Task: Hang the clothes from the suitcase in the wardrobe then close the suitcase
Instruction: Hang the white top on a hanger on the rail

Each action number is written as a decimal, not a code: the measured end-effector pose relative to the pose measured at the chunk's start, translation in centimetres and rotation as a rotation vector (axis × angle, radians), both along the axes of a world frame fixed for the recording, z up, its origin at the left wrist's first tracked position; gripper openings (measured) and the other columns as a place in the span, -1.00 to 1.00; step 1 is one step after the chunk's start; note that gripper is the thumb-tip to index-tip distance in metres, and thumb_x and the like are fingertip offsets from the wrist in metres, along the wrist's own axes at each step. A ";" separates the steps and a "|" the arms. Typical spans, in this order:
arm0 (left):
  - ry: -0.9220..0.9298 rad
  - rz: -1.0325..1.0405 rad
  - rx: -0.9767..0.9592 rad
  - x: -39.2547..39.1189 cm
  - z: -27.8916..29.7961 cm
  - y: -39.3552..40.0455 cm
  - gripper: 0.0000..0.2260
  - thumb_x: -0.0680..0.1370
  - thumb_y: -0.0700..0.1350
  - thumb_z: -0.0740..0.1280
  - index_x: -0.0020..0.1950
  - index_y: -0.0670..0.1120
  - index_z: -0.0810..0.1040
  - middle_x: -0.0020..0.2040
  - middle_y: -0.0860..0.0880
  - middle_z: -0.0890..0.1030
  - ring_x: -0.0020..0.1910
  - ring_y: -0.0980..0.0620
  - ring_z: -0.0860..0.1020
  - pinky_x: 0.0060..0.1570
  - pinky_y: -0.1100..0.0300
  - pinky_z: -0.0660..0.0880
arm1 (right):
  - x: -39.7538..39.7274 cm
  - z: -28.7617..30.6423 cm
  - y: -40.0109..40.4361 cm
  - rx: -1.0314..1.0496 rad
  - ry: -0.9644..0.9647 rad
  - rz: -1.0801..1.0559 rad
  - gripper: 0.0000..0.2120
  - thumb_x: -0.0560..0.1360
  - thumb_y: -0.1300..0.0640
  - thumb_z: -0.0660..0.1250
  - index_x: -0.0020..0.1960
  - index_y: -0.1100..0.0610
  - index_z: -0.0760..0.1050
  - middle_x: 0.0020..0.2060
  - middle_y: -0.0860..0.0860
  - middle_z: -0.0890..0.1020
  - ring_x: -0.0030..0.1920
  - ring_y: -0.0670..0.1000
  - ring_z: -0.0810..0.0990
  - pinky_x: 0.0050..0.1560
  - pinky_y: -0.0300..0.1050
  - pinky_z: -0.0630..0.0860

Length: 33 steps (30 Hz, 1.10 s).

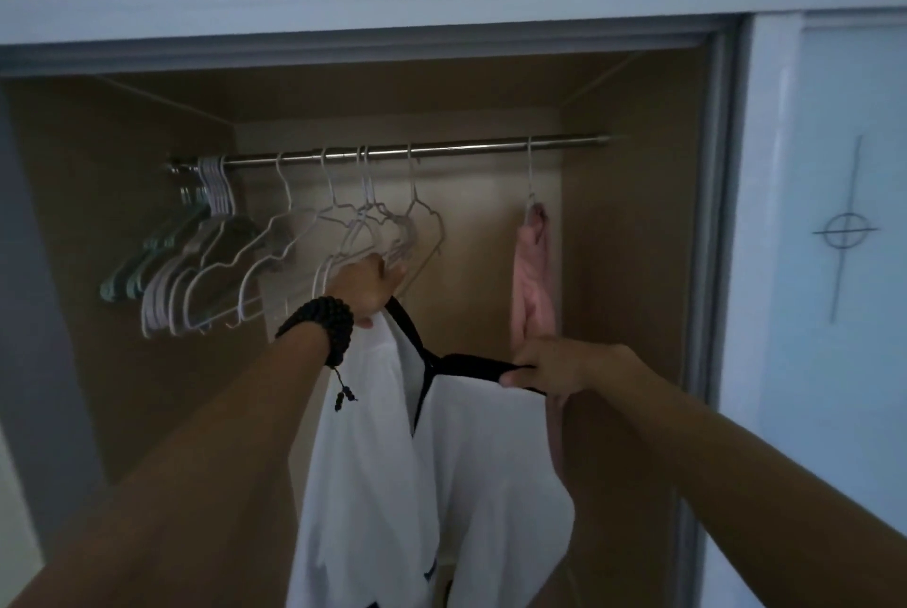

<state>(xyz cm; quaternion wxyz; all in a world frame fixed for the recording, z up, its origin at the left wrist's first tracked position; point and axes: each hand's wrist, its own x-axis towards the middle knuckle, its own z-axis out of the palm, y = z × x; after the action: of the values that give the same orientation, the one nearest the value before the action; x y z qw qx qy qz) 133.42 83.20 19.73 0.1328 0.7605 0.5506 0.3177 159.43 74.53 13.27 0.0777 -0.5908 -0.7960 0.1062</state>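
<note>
Head view looks up into an open wardrobe (633, 264) with a metal rail (466, 148) across its top. The left hand (365, 291), a black bead bracelet (319, 325) on its wrist, reaches among the empty white wire hangers (343, 234) at mid-rail; its fingers curl round the lower part of one, with the black trim of a white garment (471, 485) caught under the same hand. The right hand (554, 364) pinches the other end of that black trim, so the garment hangs between both hands, below the rail. More empty hangers, white and teal (142, 268), crowd the rail's left end. A pink garment (532, 278) already hangs to the right, just behind the right hand. A frosted sliding door (834, 239) stands at far right.
</note>
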 end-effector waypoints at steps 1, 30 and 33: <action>0.023 -0.003 0.031 0.5 0.2 0.7 -0.59 0.62 0.20 0.10 0.05 -0.15 0.44 -0.09 -0.10 0.51 -0.16 -0.10 0.57 -0.32 0.04 0.63 | 0.2 0.0 0.3 0.006 0.015 -0.026 -0.68 0.61 -0.08 0.20 -0.22 0.08 0.47 -0.31 -0.06 0.50 -0.30 -0.11 0.46 -0.29 -0.25 0.37; -0.120 -0.061 0.296 -17.4 -5.4 1.8 -0.65 0.69 0.01 0.03 -0.21 -0.12 0.39 -0.32 0.00 0.41 -0.33 0.10 0.39 -0.27 0.22 0.30 | -13.9 0.1 9.2 0.050 0.974 -0.218 -0.13 0.23 -0.59 0.20 0.30 -0.02 0.50 0.20 -0.04 0.60 0.21 0.03 0.56 0.29 0.12 0.45; -0.145 -0.067 0.284 -20.1 -6.1 0.6 -0.66 0.68 0.00 0.06 -0.24 -0.09 0.36 -0.34 0.04 0.37 -0.35 0.13 0.35 -0.27 0.27 0.29 | -14.2 -2.0 14.1 0.004 1.108 -0.185 -0.01 0.14 -0.65 0.19 0.33 0.00 0.47 0.23 0.00 0.59 0.22 0.09 0.56 0.33 0.18 0.42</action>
<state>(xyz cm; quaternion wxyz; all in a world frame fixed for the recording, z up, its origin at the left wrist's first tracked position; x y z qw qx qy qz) 113.36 83.85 13.59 0.0737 0.7645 0.4635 0.4419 145.22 88.63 11.26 0.4943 -0.5140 -0.5812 0.3920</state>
